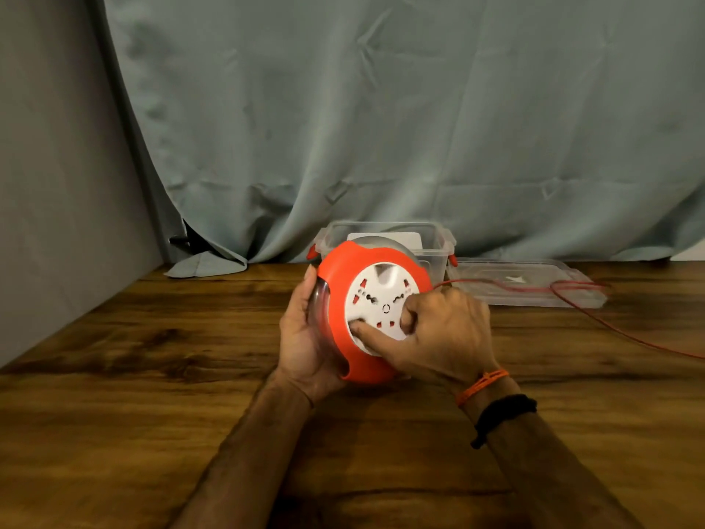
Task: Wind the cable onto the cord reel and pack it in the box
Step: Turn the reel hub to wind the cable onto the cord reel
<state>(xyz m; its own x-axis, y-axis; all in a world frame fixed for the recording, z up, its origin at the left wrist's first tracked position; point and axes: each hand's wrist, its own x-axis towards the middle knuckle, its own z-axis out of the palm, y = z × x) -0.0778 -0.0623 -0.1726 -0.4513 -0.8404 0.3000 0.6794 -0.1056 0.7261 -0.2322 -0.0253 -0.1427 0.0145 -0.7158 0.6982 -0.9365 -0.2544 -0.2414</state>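
Fingers (pixel 360 330) on cord reel (pixel 335 276) white face.

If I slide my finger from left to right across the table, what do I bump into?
Left hand → cord reel → right hand → clear lid → red cable trailing off the right edge.
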